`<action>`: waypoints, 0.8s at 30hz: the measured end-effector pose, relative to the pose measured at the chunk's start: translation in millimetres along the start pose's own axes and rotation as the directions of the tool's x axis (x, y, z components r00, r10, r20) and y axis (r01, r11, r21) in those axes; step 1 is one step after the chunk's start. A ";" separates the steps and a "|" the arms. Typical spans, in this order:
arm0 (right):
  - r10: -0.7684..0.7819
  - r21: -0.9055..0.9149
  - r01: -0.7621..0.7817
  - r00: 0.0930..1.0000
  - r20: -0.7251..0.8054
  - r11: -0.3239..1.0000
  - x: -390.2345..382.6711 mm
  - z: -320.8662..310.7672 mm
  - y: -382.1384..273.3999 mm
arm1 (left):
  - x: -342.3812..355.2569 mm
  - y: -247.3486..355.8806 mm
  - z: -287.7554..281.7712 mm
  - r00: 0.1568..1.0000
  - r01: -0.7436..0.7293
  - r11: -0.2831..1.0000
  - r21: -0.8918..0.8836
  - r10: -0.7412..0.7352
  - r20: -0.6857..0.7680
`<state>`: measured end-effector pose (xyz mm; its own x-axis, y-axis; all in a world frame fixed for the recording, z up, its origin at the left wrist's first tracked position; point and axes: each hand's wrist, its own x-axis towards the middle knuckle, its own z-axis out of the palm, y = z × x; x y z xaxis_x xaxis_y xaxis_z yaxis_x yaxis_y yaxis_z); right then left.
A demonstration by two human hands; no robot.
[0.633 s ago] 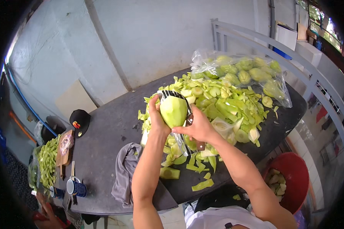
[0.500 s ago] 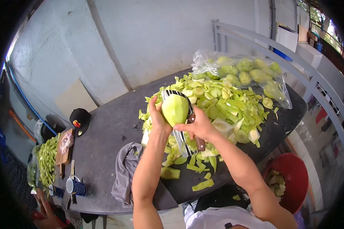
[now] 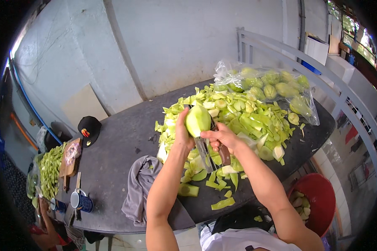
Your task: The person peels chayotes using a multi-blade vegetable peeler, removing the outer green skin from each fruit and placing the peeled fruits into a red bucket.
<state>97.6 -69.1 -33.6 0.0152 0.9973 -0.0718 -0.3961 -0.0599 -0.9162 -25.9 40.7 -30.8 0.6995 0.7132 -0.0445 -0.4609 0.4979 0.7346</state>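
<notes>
A pale green, peeled fruit (image 3: pixel 198 119) is gripped in my left hand (image 3: pixel 184 134), whose fingers wrap round its left side. My right hand (image 3: pixel 226 140) is closed on a broad metal blade tool (image 3: pixel 205 157) with a brown handle (image 3: pixel 224 156); its thumb reaches toward the fruit's lower right. The blade runs down from behind the fruit, so its upper part is mostly hidden. Both hands are over a large heap of green peelings (image 3: pixel 259 125) on the dark table (image 3: pixel 109 175).
A bag of green fruit (image 3: pixel 270 88) lies behind the heap. Leftward are a grey cloth (image 3: pixel 136 188), cap (image 3: pixel 88 130), board (image 3: pixel 70 161), mug (image 3: pixel 81 201) and shredded pile (image 3: pixel 50 182). A red bucket (image 3: pixel 322 201) and railing (image 3: pixel 343 88) are right. Another person's hand (image 3: pixel 44 209) shows lower left.
Both my hands, with fruit and tool, have shifted slightly right, and less of the blade's top shows. The view has moved slightly. The other person's hand has risen at lower left.
</notes>
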 end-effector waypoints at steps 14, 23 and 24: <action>-0.025 0.001 0.025 1.000 -0.014 1.000 4.3 2.5 8.3 | 20.8 -12.3 -22.9 0.946 -0.284 0.951 0.123 0.299 -0.122; -0.086 -0.146 0.079 0.995 -0.041 0.986 0.8 8.0 4.1 | 55.0 14.7 -87.8 0.755 -0.484 0.848 0.215 0.530 -0.386; -0.087 -0.149 0.081 0.995 -0.037 0.986 2.9 8.8 6.5 | 58.4 25.3 -99.6 0.712 -0.509 0.845 0.163 0.520 -0.472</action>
<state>86.9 -66.1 -36.3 0.0835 0.9965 -0.0058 -0.2525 0.0155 -0.9675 -51.1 144.1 -82.3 0.0004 0.9995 0.0305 -0.6563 -0.0228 0.7542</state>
